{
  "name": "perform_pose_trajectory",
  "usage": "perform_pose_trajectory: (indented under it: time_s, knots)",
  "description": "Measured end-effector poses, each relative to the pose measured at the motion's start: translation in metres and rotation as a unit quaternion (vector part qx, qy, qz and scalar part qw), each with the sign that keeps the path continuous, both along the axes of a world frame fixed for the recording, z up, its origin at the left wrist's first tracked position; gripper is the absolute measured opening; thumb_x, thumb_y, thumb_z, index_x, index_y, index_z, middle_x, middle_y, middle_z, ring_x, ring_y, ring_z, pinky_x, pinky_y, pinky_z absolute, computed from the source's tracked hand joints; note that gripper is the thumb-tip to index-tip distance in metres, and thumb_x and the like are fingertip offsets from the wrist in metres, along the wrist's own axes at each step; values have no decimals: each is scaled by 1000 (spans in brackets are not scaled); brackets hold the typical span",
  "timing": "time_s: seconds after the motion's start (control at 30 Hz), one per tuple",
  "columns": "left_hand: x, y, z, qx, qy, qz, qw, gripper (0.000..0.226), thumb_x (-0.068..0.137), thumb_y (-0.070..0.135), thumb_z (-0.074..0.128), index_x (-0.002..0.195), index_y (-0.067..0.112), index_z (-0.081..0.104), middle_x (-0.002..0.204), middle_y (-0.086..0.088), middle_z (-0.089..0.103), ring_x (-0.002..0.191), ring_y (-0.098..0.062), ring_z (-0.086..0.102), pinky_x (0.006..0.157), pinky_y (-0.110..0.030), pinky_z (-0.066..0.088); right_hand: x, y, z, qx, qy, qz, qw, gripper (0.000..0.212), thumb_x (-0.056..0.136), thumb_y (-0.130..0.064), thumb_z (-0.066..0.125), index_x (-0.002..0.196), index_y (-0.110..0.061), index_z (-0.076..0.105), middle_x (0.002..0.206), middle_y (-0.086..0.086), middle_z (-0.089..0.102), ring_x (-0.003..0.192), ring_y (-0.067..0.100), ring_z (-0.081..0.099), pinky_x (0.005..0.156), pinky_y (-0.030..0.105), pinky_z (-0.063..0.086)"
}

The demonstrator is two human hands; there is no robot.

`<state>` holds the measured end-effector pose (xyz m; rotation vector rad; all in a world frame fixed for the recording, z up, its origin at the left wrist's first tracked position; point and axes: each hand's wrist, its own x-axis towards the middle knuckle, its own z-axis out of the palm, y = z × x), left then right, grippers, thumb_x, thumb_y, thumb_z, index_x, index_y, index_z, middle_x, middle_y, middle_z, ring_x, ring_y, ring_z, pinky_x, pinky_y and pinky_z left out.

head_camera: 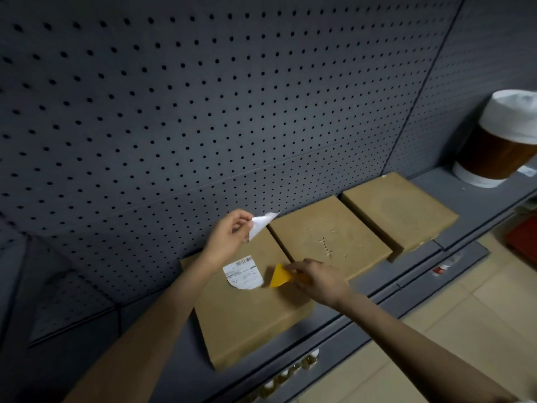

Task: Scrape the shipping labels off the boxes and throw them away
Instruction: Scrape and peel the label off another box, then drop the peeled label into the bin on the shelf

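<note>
Grey pegboard (203,112) backed a grey metal shelf (453,237); on the nearest flat brown cardboard box (247,321) lay a torn white shipping label (243,276); left hand (229,237) pinched a peeled white strip (261,223); right hand (319,279) gripped a yellow plastic scraper (280,276) beside the label.

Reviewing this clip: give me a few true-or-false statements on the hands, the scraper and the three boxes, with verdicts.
1. The left hand pinches a torn white label piece. True.
2. The right hand holds a blue metal knife. False: it grips a yellow plastic scraper.
3. Part of a printed white shipping label remains on the nearest brown cardboard box. True.
4. The middle brown cardboard box carries a full label. False: only scrape marks show.
</note>
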<state>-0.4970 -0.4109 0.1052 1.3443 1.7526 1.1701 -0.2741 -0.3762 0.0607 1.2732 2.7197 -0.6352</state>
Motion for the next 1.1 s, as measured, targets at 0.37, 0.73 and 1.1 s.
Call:
perform_pose_trajectory:
  time_s: [0.37, 0.73, 1.1]
  knots:
    - [117, 78, 12, 47, -4, -123, 991, 20, 80, 4, 67, 74, 22, 63, 80, 2, 66, 77, -9, 64, 75, -19, 52, 113, 14, 17, 33, 36, -170, 984, 39, 92, -41, 49, 132, -39, 47, 122, -4, 59, 110, 21, 60, 82, 37, 52]
    - [367, 247, 38, 149, -5, -195, 969, 9, 76, 5, 72, 77, 11, 66, 81, -1, 60, 73, 10, 59, 67, -7, 46, 342, 146, 77, 119, 43, -308, 943, 35, 93, -43, 48, 128, -40, 50, 119, -4, 60, 110, 21, 61, 85, 38, 49]
    - [531, 426, 92, 215, 15, -221, 951, 5, 79, 9, 70, 77, 12, 68, 82, 8, 57, 76, -2, 59, 74, -18, 48, 516, 318, 136, 171, 71, -362, 913, 33, 91, -42, 52, 124, -40, 56, 115, -5, 65, 108, 20, 62, 78, 31, 47]
